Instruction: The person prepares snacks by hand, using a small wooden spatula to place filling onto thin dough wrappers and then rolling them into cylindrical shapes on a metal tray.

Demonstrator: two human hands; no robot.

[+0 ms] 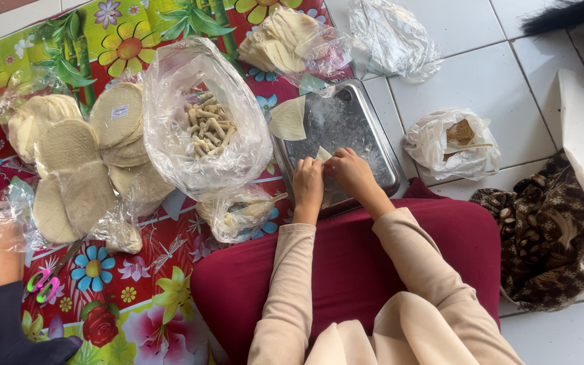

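A small, pale, thin piece of wrapper dough [323,154] sits just above centre of the frame, pinched at its lower edge, its pointed corner poking up over a dull, scuffed rectangular metal tray [366,135].

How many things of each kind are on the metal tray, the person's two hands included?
Hands: 2, left hand and right hand, together pinching the small wrapper piece
Small wrapper piece: 1
Quarter wrapper lying over the metal tray rim: 1
Total: 4
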